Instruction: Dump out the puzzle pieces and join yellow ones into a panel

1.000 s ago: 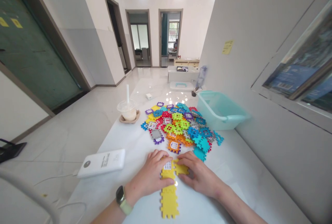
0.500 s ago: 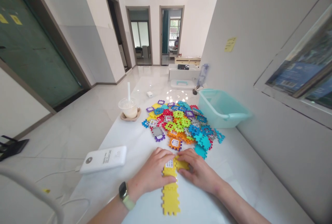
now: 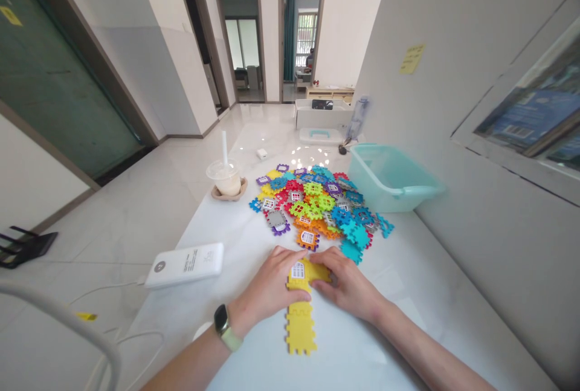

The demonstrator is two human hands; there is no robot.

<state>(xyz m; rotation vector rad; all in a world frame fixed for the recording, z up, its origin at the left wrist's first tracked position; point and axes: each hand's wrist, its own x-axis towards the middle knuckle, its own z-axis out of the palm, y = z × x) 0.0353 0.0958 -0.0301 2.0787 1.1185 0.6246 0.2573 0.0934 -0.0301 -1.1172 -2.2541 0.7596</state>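
Several yellow plastic puzzle tiles, locked end to end into a flat strip [image 3: 299, 324], lie on the white glossy table [image 3: 408, 294] near its front edge, running straight toward the person. At the strip's far end sits a yellow tile with a white window panel [image 3: 298, 271], and a plain yellow tile [image 3: 318, 271] butts against its right side. The left hand [image 3: 272, 285] closes over the windowed end, fingers curled across the top and thumb laid over the strip below it, pinning it to the table. The right hand [image 3: 351, 285] pinches the plain yellow tile between fingertips and thumb, holding it against its neighbour. A black watch on a pale green band [image 3: 224, 327] wraps the left wrist.

Just beyond the hands spreads a heap of loose tiles in red, green, blue, orange, purple and grey [image 3: 319, 210]. To its right, against the wall, stands a translucent teal plastic tub [image 3: 392, 179]. Left of the heap a clear plastic cup with a white straw [image 3: 226, 176] rests on a shallow brown dish [image 3: 229, 194]. A white rectangular power bank [image 3: 185, 264] lies near the left hand. Farther down the table sit a white storage box [image 3: 324, 116] and a white lid with a teal handle [image 3: 317, 135].
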